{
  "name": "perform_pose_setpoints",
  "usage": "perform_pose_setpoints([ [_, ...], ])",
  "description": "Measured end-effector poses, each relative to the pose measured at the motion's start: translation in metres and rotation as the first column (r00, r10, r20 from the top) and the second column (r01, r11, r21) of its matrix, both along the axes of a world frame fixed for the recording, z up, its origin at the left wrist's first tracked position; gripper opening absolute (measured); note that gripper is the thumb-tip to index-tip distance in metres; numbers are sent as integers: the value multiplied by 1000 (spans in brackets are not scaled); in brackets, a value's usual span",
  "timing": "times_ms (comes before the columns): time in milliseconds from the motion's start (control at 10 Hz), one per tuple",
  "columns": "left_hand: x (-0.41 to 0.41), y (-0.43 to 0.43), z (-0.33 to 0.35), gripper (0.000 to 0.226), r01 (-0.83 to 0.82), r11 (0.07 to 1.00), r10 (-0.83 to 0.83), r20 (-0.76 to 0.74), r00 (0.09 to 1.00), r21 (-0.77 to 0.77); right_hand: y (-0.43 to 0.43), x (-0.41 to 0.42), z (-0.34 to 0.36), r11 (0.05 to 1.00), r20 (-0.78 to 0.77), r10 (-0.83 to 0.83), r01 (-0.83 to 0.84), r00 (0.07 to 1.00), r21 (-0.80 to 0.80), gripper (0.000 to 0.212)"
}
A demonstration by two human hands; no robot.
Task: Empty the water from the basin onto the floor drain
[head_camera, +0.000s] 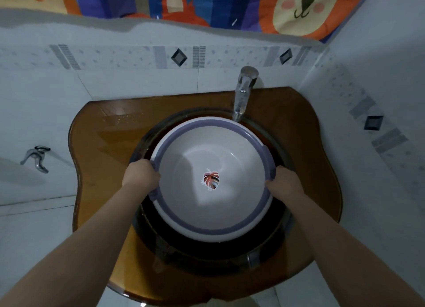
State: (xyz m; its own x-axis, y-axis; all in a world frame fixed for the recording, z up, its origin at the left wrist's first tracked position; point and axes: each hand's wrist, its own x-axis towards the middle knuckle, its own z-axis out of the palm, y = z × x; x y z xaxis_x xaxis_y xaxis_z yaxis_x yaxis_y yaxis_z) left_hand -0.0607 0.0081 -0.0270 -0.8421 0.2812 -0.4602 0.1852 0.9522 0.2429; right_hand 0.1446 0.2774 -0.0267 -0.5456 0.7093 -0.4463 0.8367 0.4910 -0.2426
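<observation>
A round white plastic basin (230,214) with a purple rim and a leaf sticker on its bottom sits inside the dark glass sink bowl (207,258). Clear water inside it is hard to make out. My left hand (141,174) grips the basin's left rim, fingers curled over the purple edge. On the opposite side my right hand (284,180) clasps the right rim the same way. The basin looks level. No floor drain is in view.
The sink bowl is set in an amber glass counter (96,168). A chrome faucet (243,93) overhangs the basin's far edge. A chrome wall tap (36,158) sticks out at the left. Tiled walls close in behind and on the right; a colourful cartoon cloth (207,3) hangs above.
</observation>
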Motion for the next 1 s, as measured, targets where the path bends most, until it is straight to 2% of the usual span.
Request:
perform_pose_setpoints([
  [200,3,0,0,41,-4,1000,4,4,1000,-5,-2,-1,3,999,26,3,-4,1000,35,27],
  [600,11,-1,5,38,-46,999,45,26,999,8,-9,-1,10,1000,42,-5,4,999,26,30],
  [800,20,-11,7,47,-56,993,63,-60,996,101,-9,4,18,998,32,28,-29,999,63,39],
  [900,21,-22,11,40,-106,976,138,-159,978,192,-11,3,24,988,-59,48,-39,997,152,41],
  [1000,26,-25,15,26,-110,933,191,-210,959,344,-14,1,30,996,-234,-28,48,972,80,37],
])
